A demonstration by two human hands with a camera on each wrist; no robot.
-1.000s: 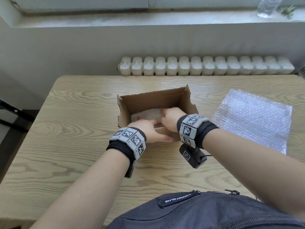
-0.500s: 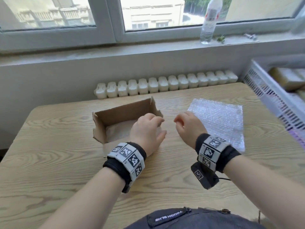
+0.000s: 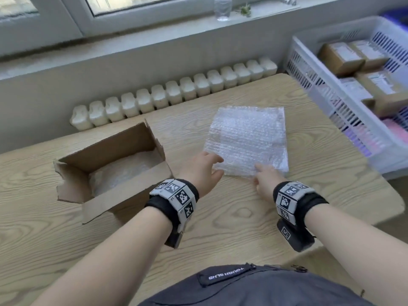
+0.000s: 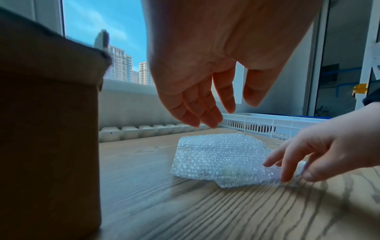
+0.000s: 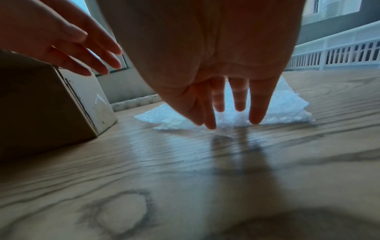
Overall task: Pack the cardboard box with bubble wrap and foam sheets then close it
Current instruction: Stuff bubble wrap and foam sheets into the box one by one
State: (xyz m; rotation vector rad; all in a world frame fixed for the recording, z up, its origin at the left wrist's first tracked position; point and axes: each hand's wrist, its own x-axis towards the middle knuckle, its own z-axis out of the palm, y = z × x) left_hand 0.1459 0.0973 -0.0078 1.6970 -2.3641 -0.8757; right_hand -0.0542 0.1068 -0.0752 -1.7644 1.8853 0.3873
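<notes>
An open cardboard box (image 3: 123,195) stands left on the wooden table (image 3: 220,235), with a white padding sheet (image 3: 123,171) lying on its bottom. Right of it a clear bubble wrap sheet (image 3: 247,138) lies flat. My left hand (image 3: 217,166) hovers at the sheet's near left corner; in the left wrist view its fingers (image 4: 207,120) hang straight above the bubble wrap (image 4: 218,157), not touching. My right hand (image 3: 259,171) has straight fingers, and its fingertips (image 5: 255,120) rest on the sheet's near edge (image 5: 226,126). Neither hand holds anything.
A white slotted plastic basket (image 3: 331,100) with several packed cartons stands at the table's right edge. A white radiator (image 3: 176,93) runs along the far edge under the sill, where a bottle (image 3: 223,7) stands. A dark bag (image 3: 254,288) is in front of me.
Both hands came out of the box and moved right to the bubble wrap sheet. The head view swung right, bringing the basket into sight.
</notes>
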